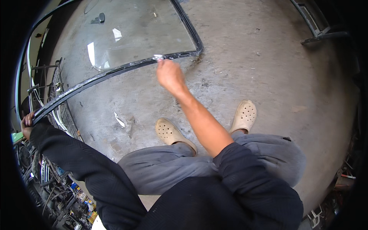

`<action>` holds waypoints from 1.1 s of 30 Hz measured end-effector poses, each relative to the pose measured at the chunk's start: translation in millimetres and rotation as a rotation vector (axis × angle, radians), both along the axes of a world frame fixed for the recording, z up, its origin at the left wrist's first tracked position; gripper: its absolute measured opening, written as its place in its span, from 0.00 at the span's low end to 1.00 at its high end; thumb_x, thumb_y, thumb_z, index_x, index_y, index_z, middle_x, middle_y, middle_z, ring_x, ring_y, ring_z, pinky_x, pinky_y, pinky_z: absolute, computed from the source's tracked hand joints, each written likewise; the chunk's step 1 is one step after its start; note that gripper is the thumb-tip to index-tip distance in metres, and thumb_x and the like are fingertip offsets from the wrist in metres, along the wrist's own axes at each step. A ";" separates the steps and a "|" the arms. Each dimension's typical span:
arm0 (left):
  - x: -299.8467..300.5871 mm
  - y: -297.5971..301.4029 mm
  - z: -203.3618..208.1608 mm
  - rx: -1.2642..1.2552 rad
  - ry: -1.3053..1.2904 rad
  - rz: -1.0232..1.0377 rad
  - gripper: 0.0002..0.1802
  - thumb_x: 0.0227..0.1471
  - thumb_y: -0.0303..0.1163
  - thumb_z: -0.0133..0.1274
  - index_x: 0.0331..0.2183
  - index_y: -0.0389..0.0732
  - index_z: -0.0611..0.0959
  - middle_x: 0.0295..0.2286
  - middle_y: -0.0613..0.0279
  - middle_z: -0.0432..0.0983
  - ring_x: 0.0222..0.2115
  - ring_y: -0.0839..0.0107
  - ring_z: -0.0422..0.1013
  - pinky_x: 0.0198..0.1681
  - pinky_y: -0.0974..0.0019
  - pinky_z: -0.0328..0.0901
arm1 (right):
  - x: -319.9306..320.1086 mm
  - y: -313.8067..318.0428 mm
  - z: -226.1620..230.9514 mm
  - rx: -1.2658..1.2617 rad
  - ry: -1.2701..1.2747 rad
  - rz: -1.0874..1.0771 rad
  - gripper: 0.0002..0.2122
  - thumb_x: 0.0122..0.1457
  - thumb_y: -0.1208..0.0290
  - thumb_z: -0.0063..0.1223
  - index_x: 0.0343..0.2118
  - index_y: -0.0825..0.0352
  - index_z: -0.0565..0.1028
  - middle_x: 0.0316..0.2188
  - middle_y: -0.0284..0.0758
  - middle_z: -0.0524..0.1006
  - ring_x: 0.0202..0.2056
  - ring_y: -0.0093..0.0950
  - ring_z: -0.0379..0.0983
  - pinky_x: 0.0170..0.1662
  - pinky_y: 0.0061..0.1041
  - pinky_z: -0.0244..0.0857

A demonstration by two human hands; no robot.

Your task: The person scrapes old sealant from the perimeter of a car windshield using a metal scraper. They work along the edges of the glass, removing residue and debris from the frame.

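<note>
A large dark frame, like a vehicle window frame, slants across the upper left. Its near rail is scuffed with whitish marks, and the floor shows through inside it. At the far left my left hand is closed around the frame's near left corner. My right hand is out in front at the near rail, close to the right corner, its fingers pinched together and slightly blurred. Between those fingertips is a small white scrap, like crumpled paper or cloth, against the rail. Its exact kind cannot be made out.
Concrete floor surrounds my beige clogs. A dark T-shaped object shows within the frame's outline. Wire racking stands at left, above a cluttered heap of parts. A metal frame is at the upper right.
</note>
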State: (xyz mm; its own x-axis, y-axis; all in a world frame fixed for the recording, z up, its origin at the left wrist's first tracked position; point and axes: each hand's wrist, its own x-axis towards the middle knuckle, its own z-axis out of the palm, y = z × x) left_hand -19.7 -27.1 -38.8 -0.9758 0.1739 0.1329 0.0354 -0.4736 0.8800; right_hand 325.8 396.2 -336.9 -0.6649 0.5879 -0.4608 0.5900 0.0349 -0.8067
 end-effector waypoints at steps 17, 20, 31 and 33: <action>32.1 34.1 6.2 -0.063 0.042 0.043 0.15 0.42 0.22 0.43 0.14 0.46 0.57 0.13 0.67 0.52 0.17 0.74 0.54 0.31 0.69 0.56 | 1.5 5.0 24.4 -0.021 -0.010 0.046 0.21 0.62 0.60 0.35 0.33 0.76 0.76 0.32 0.56 0.75 0.37 0.52 0.72 0.42 0.43 0.66; 32.7 34.5 5.1 -0.085 0.055 0.066 0.14 0.42 0.22 0.43 0.15 0.46 0.58 0.13 0.68 0.52 0.16 0.74 0.54 0.30 0.69 0.56 | 3.3 16.3 21.1 -0.028 -0.052 0.030 0.20 0.62 0.60 0.36 0.34 0.75 0.76 0.34 0.54 0.76 0.39 0.50 0.73 0.44 0.42 0.66; 24.1 29.9 2.0 -0.058 0.061 0.044 0.15 0.44 0.22 0.43 0.14 0.46 0.58 0.13 0.67 0.51 0.17 0.74 0.54 0.31 0.68 0.58 | -1.6 7.3 30.7 -0.122 -0.050 0.092 0.22 0.63 0.59 0.33 0.33 0.74 0.76 0.31 0.55 0.76 0.34 0.50 0.74 0.38 0.42 0.68; 24.4 26.4 0.4 -0.062 0.043 0.037 0.15 0.44 0.22 0.43 0.14 0.46 0.57 0.14 0.67 0.50 0.17 0.74 0.53 0.31 0.68 0.58 | -1.1 0.1 38.9 -0.001 -0.042 0.124 0.22 0.63 0.59 0.32 0.32 0.72 0.77 0.32 0.51 0.77 0.35 0.45 0.75 0.37 0.38 0.69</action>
